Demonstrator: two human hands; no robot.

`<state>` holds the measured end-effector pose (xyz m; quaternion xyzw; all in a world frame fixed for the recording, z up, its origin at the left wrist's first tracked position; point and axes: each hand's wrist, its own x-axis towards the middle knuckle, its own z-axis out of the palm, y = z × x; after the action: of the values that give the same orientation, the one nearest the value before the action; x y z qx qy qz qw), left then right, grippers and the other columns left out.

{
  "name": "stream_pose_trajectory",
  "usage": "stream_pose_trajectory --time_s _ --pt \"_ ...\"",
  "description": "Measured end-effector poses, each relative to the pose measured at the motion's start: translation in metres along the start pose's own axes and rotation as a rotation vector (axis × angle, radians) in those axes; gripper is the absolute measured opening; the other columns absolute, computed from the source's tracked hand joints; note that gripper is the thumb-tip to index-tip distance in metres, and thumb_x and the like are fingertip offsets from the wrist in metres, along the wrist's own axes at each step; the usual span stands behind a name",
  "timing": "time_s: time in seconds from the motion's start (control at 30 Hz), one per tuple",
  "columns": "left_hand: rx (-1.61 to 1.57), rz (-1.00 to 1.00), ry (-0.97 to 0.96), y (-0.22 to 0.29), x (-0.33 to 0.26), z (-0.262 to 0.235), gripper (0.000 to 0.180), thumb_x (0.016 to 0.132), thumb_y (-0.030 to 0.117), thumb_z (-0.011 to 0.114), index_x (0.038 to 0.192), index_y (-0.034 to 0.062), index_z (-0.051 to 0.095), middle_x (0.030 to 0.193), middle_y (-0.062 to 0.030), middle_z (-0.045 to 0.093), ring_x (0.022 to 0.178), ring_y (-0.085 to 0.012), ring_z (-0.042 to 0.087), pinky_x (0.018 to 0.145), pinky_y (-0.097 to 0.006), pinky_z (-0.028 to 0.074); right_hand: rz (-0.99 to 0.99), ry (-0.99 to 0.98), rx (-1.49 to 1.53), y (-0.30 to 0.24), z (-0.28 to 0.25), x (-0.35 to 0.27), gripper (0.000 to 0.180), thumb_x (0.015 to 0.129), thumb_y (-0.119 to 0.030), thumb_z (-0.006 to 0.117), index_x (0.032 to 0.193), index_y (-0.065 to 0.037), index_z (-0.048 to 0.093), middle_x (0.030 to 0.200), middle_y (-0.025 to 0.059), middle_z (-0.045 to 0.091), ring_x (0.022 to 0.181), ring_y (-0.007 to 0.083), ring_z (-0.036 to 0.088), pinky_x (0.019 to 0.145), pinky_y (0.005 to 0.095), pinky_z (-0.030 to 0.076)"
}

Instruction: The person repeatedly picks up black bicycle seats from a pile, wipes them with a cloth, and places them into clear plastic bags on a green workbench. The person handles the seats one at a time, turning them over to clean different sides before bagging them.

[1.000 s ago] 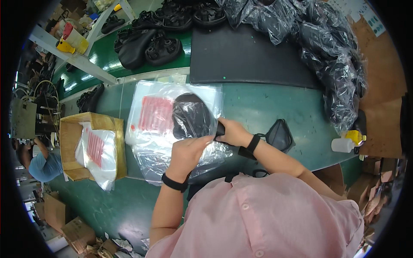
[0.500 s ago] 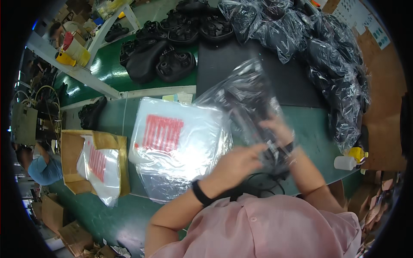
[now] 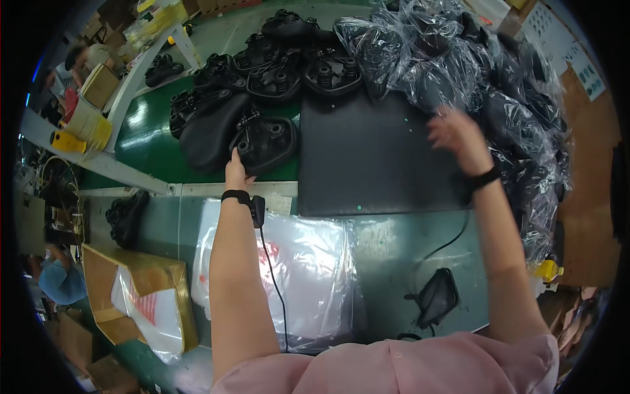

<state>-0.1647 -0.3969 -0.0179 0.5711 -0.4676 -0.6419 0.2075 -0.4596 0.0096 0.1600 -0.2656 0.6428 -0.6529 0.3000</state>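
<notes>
My left hand [image 3: 237, 174] reaches to the near-left edge of a black bicycle saddle [image 3: 266, 146] lying underside up, its springs showing. A finger is stretched out and the thumb stands apart; whether the hand bears any of the saddle's weight I cannot tell. Over the right part of a black mat [image 3: 374, 157] my right hand [image 3: 456, 134] hangs with bent, parted fingers and holds nothing. Just beyond it lies a heap of black saddles in clear plastic bags [image 3: 426, 72]. Below my left hand, partly behind the forearm, lies a stack of clear plastic bags [image 3: 315, 262] with red print.
More bare saddles [image 3: 275, 75] stand at the back. A cardboard box [image 3: 180, 295] with bags is at the left, near a lone black saddle [image 3: 128, 220]. A black mesh pouch [image 3: 438, 297] with a cable lies at front right. A white metal frame [image 3: 131, 174] edges the left.
Both hands have parted and moved forward. The clear bag with a dark thing in it has left them. The left hand is now at a bare saddle, the right near the bagged heap.
</notes>
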Motion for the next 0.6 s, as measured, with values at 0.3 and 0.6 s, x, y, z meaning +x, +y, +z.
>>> stream_pose_trajectory --time_s 0.3,0.6 --pt "0.014 0.388 0.032 -0.029 -0.065 -0.004 0.041 0.092 0.036 0.048 0.108 -0.0018 0.046 0.107 -0.0138 0.054 0.091 -0.0216 0.060 0.063 -0.031 0.055 0.509 -0.183 0.158 0.136 0.106 -0.105 0.027 0.091 -0.018 0.055 0.111 -0.001 0.060 0.097 0.0097 0.065 0.079 0.0133 0.062 0.069 0.0276 0.052" --pt "0.171 0.641 -0.340 -0.022 -0.297 -0.040 0.038 0.086 0.009 0.047 0.122 -0.0016 0.048 0.115 -0.0113 0.053 0.108 -0.0196 0.050 0.096 -0.029 0.036 -0.234 -0.170 -0.521 0.056 0.131 -0.146 0.096 0.069 -0.012 0.075 0.146 -0.012 0.018 0.146 0.0210 0.025 0.133 0.0352 0.030 0.105 0.0436 0.031"
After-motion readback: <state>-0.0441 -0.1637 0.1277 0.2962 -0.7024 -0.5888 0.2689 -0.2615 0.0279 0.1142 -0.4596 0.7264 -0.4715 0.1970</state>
